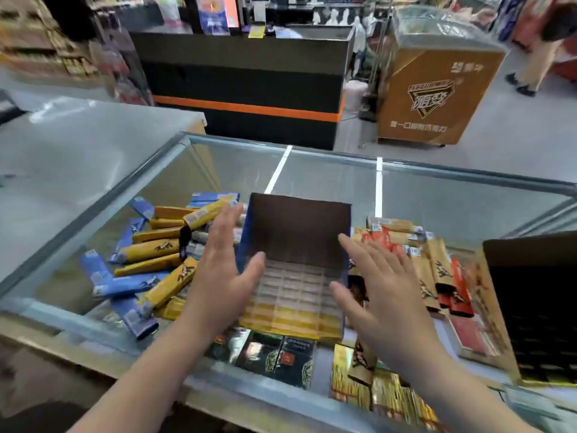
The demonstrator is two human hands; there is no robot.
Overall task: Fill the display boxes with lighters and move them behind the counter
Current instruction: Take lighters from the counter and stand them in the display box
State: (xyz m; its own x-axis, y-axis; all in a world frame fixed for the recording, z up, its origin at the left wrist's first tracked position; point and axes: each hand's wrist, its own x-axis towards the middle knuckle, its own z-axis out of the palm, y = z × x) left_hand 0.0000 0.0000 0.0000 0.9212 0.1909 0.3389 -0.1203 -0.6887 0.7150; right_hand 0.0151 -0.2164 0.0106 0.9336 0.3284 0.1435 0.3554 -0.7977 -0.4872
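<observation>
A square cardboard display box (pixel 298 267) sits on the glass surface (pixel 312 170) of a cabinet, blue on its outer walls, plain brown inside its tall back wall, its floor a clear plastic grid of small cells with a yellow tint toward the near edge; whether any cell holds a lighter is too blurred to tell. The left hand (pixel 223 267) hovers at the box's left wall with fingers straight and close together, thumb reaching over the rim, gripping nothing. The right hand (pixel 379 282) is spread flat at the box's right side, fingers (pixel 359 248) straight and fanned, also holding nothing. To the left of the box lies a loose heap of slim flat lighter packs (pixel 153 260), glossy yellow and blue sleeves with a dark horse print, lying criss-cross on the glass. To the right, a row of kraft-brown and red packs (pixel 434 270) of the same long shape lies side by side. A second, darker box (pixel 534 310) stands at the far right edge. Under the glass near the front show glossy cartons (pixel 274 354), dark and gold. Beyond stands a black counter (pixel 246 76) with an orange stripe, and a gold freezer chest (pixel 434 92).
</observation>
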